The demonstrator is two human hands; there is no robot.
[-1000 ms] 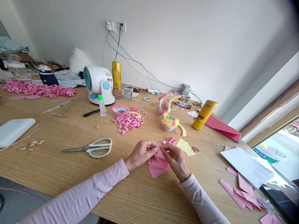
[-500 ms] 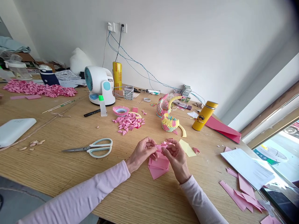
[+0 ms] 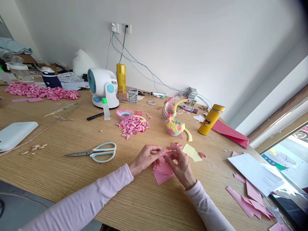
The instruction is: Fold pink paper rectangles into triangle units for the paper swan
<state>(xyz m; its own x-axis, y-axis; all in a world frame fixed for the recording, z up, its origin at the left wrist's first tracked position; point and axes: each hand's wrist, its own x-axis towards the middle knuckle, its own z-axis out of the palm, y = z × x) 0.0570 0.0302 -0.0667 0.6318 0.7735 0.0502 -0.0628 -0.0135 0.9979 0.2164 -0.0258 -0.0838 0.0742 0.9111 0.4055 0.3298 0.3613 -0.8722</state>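
Observation:
My left hand (image 3: 147, 158) and my right hand (image 3: 180, 165) come together at the middle front of the table, both closed. Between their fingertips they pinch a small folded piece of pink paper (image 3: 166, 154), partly hidden by the fingers. Below them on the wood lies a loose stack of pink paper slips (image 3: 162, 175). Folded pink pieces (image 3: 176, 144) lie just beyond my right hand, beside pale yellow paper slips (image 3: 192, 152). Left of my hands rest scissors (image 3: 102, 153) with white and pale green handles.
A pile of folded pink pieces (image 3: 132, 125) lies near a pink-and-blue paper bowl (image 3: 124, 113). Farther right stand a yellow paper basket (image 3: 175, 127) and a yellow flask (image 3: 211, 120). A white fan (image 3: 103, 85) stands at the back; white sheets (image 3: 255, 173) lie at right.
My hands have drawn closer together, fingertips now nearly meeting over the pink paper, which shows less between them. Things on the table stay where they were.

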